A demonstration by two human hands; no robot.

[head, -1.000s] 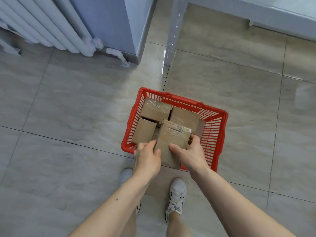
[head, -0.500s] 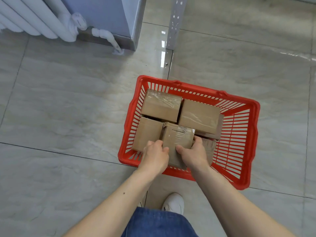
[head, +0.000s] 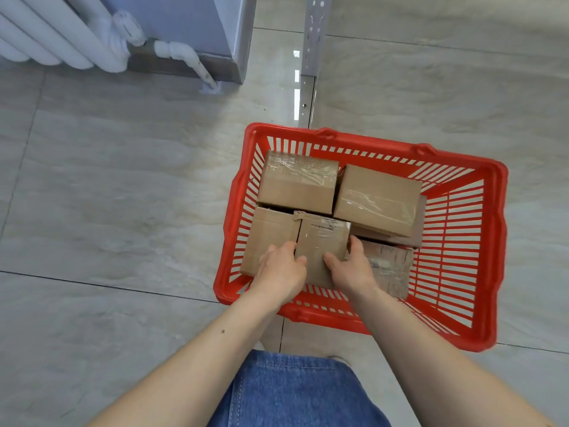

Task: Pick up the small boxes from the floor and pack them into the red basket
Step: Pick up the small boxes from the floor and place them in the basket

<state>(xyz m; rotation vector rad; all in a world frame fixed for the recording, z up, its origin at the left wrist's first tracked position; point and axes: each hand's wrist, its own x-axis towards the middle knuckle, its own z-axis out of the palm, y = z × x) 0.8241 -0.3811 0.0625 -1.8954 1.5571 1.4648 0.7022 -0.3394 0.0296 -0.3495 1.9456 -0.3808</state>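
Floor tile point(head: 129, 192) fills most of what we see: large glossy grey slabs veined like marble, cut by thin dark grout lines, with window glare shining near the top. At the far left we see a white ribbed radiator point(head: 52, 35), its painted pipe point(head: 184, 60) bending down to the floor beside a grey-blue cabinet point(head: 197, 23). A perforated metal upright point(head: 312, 38) stands just beyond the red basket point(head: 492, 241), a slatted plastic one sitting flat on the tiles across a grout line. Inside it we count several small cardboard boxes packed toward the left side: a taped box point(head: 297, 181) at the far left, a second taped box point(head: 377, 200) beside it lying on top of another, a plain box point(head: 266, 235) at the near left, and a labelled box point(head: 389, 266) at the near right. Between those last two sits the box in hand point(head: 323, 241), tilted on end. Our left hand point(head: 281, 272) grips its left edge with curled fingers and our right hand point(head: 351, 269) grips its right edge, thumbs on the near face. Blue denim point(head: 292, 392) shows at the bottom
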